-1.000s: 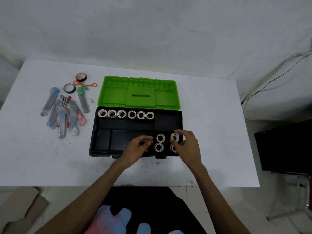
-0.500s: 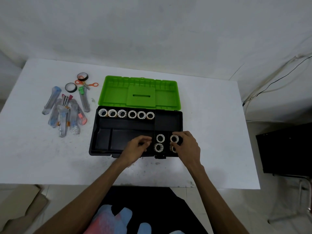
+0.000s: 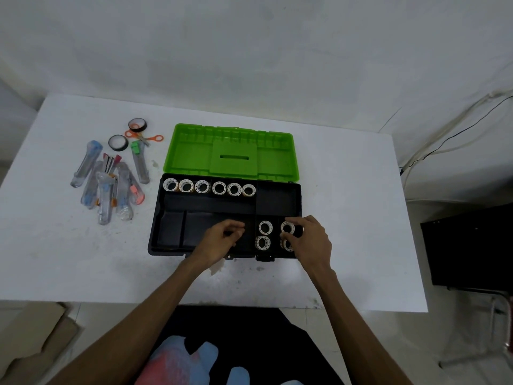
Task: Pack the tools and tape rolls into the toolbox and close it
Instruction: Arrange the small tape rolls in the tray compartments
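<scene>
The black toolbox (image 3: 277,201) lies open on the white table, its green lid (image 3: 233,151) folded back. Several white tape rolls (image 3: 219,188) stand in a row along its back compartment. More rolls (image 3: 265,227) sit in the front right compartment. My right hand (image 3: 313,240) pinches the far right roll (image 3: 286,227) there between finger and thumb, and partly hides the roll below it. My left hand (image 3: 219,243) hovers over the front middle compartment, fingers loosely curled, holding nothing. Left of the box lie several utility knives (image 3: 107,190), orange scissors (image 3: 150,138) and two black tape rolls (image 3: 118,142).
The table's front edge (image 3: 249,304) runs just beyond my forearms. A black cabinet (image 3: 472,245) stands to the right of the table, with cables (image 3: 444,143) along the wall behind it. Cardboard (image 3: 33,343) lies on the floor at the lower left.
My right hand lowered the tape roll it held into the front right compartment. My left hand stayed over the front of the box.
</scene>
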